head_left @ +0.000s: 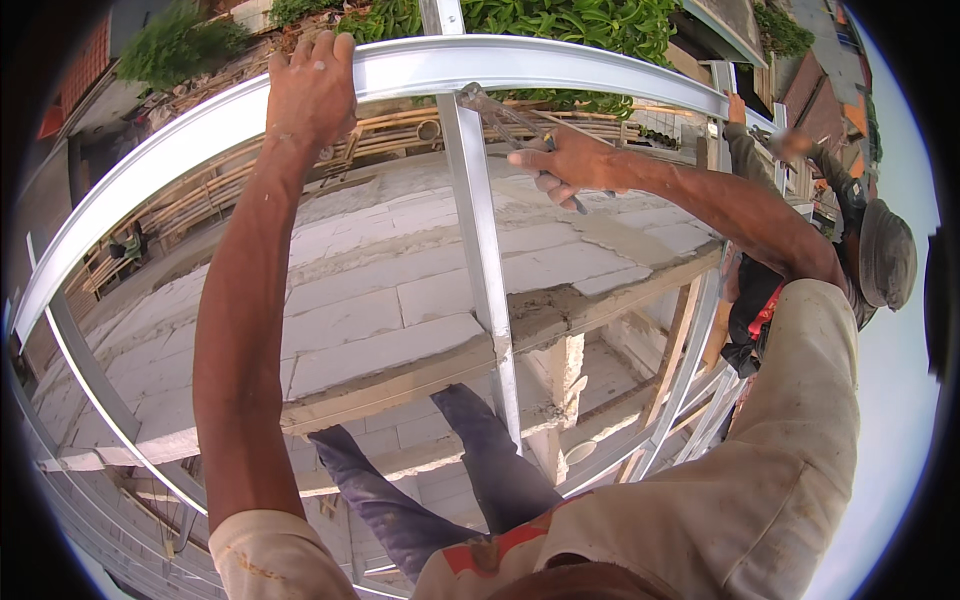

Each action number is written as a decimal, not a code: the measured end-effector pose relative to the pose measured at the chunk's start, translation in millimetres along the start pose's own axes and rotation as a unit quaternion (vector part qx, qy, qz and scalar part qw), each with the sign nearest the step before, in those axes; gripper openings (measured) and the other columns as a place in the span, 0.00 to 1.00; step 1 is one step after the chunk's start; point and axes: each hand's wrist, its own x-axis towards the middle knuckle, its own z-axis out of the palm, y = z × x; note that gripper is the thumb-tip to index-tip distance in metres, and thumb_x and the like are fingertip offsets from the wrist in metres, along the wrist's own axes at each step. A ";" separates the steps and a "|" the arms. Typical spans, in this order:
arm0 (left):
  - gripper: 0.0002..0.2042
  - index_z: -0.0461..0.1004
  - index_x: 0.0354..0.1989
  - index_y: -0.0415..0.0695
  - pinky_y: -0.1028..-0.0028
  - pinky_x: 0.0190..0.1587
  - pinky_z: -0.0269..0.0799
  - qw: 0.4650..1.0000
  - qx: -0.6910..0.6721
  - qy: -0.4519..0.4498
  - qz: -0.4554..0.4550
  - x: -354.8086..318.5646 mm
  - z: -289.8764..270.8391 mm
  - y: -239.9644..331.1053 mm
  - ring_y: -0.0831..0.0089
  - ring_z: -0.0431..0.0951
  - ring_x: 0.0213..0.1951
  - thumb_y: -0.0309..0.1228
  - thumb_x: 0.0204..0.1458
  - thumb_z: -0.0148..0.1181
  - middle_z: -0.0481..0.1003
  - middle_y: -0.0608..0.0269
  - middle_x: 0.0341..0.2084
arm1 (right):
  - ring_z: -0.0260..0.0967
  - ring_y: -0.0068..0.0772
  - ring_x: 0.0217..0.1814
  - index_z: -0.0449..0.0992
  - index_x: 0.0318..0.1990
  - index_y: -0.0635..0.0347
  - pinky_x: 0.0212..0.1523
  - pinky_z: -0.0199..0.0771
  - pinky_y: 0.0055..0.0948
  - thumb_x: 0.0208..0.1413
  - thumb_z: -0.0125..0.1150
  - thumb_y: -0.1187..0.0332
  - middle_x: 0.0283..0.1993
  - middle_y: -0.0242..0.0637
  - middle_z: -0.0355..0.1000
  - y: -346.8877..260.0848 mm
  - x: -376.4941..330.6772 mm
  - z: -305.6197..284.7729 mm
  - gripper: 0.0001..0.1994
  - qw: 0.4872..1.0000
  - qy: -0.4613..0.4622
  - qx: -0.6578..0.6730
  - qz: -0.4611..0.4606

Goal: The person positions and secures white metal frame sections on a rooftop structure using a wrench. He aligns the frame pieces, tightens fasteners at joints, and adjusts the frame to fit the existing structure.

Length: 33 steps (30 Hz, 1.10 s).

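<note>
The long metal rail (520, 62) is gripped tight by the left hand (310, 90). Just below the rail, metal pliers (500, 115) are squeezed in the right hand (570, 165) at the upright bar (480, 230). The joint looks unfinished.

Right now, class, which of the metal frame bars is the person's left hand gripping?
The curved-looking top rail running across the picture: the left hand grips it. The upright bar beneath it is unheld; the right hand holds pliers beside it.

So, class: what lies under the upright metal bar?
Under the upright metal bar lie a grey block wall and the person's dark trouser legs. The bar covers a strip of wall.
</note>
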 end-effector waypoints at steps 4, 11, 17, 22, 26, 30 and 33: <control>0.25 0.65 0.53 0.45 0.49 0.49 0.68 1.000 0.005 0.023 0.017 3.2 -5.0 5.4 0.55 0.78 0.55 0.25 0.45 0.67 0.73 0.57 0.48 | 0.60 0.20 0.17 0.68 0.31 0.56 0.17 0.65 0.31 0.71 0.59 0.42 0.18 0.25 0.60 45.3 26.2 31.9 0.26 0.993 0.104 0.028 -0.054; 0.25 0.68 0.54 0.47 0.49 0.50 0.69 0.999 0.020 0.036 0.015 -1.9 -11.7 9.4 0.57 0.77 0.56 0.26 0.46 0.67 0.74 0.58 0.51 | 0.61 0.22 0.17 0.71 0.34 0.59 0.17 0.65 0.32 0.71 0.57 0.41 0.18 0.28 0.63 61.8 49.8 66.5 0.27 0.979 0.180 0.054 -0.076; 0.22 0.70 0.55 0.47 0.49 0.54 0.69 0.997 0.029 0.078 0.001 -13.6 -2.9 13.7 0.57 0.77 0.57 0.26 0.51 0.65 0.74 0.58 0.55 | 0.75 0.32 0.22 0.78 0.42 0.66 0.24 0.81 0.35 0.74 0.53 0.44 0.22 0.36 0.71 36.6 1.4 33.1 0.28 0.991 0.045 0.086 -0.095; 0.21 0.69 0.56 0.45 0.46 0.59 0.67 0.999 0.037 0.035 -0.008 -16.5 -1.5 16.9 0.55 0.75 0.59 0.26 0.52 0.63 0.73 0.57 0.56 | 0.81 0.39 0.35 0.76 0.58 0.71 0.43 0.90 0.50 0.76 0.48 0.51 0.35 0.45 0.77 9.0 -26.1 -19.7 0.26 0.992 -0.075 0.094 -0.024; 0.23 0.68 0.56 0.45 0.46 0.58 0.68 0.999 0.029 0.045 -0.001 -4.0 -0.8 27.9 0.55 0.75 0.59 0.26 0.51 0.65 0.73 0.57 0.56 | 0.78 0.35 0.38 0.70 0.66 0.72 0.52 0.87 0.56 0.76 0.46 0.52 0.37 0.40 0.75 2.3 -39.6 -63.1 0.28 0.981 -0.164 0.099 0.032; 0.24 0.68 0.56 0.44 0.46 0.57 0.68 0.999 0.044 0.024 -0.012 -1.2 -4.6 24.5 0.55 0.75 0.59 0.27 0.49 0.67 0.73 0.57 0.56 | 0.72 0.25 0.34 0.72 0.63 0.71 0.45 0.85 0.51 0.77 0.45 0.50 0.32 0.31 0.69 -7.2 -28.5 -88.6 0.28 0.973 -0.218 0.065 0.042; 0.25 0.67 0.56 0.44 0.45 0.57 0.68 0.999 0.040 0.002 -0.021 -1.5 -9.2 19.2 0.54 0.76 0.60 0.27 0.49 0.67 0.74 0.56 0.56 | 0.62 0.21 0.20 0.73 0.40 0.63 0.20 0.70 0.36 0.73 0.57 0.46 0.22 0.24 0.60 -1.5 -20.5 -65.4 0.24 0.997 -0.078 -0.027 0.011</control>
